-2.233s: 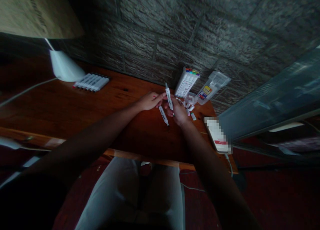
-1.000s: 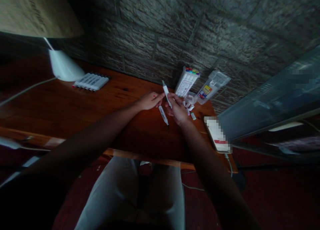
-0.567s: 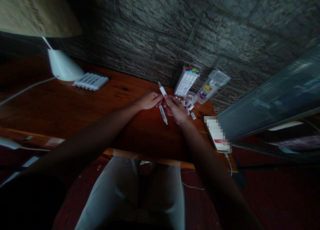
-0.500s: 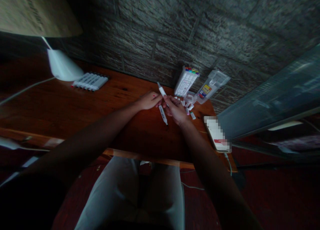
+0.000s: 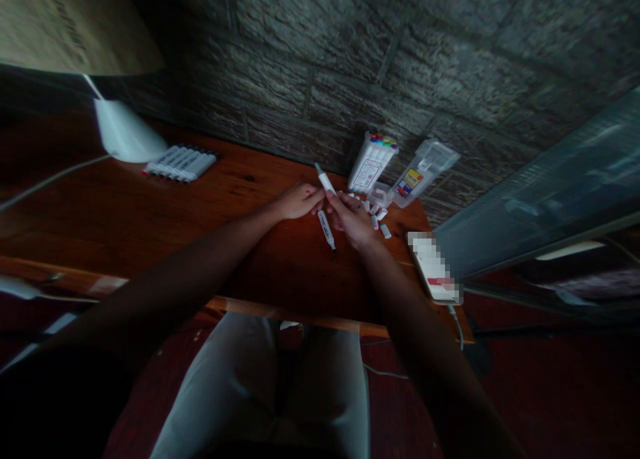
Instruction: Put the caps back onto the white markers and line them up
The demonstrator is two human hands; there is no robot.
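Near the middle of the wooden desk (image 5: 190, 226) my two hands are close together. My right hand (image 5: 354, 220) is closed around a white marker (image 5: 327, 182), whose grey tapered end points up and away toward the wall. My left hand (image 5: 299, 201), with a small red mark on its back, has its fingers curled at the upper end of a second marker (image 5: 326, 230). That one slants down toward me, its dark tip lowest; the fingers' grip on it is partly hidden. Just right of my right hand lie several loose white marker caps (image 5: 381, 214).
A case of colour-tipped markers (image 5: 373, 162) and an open clear plastic case (image 5: 425, 172) stand against the stone wall. Several markers (image 5: 181, 162) lie in a row by the lamp base (image 5: 127, 131). A phone (image 5: 434, 266) with a cable lies at the right edge.
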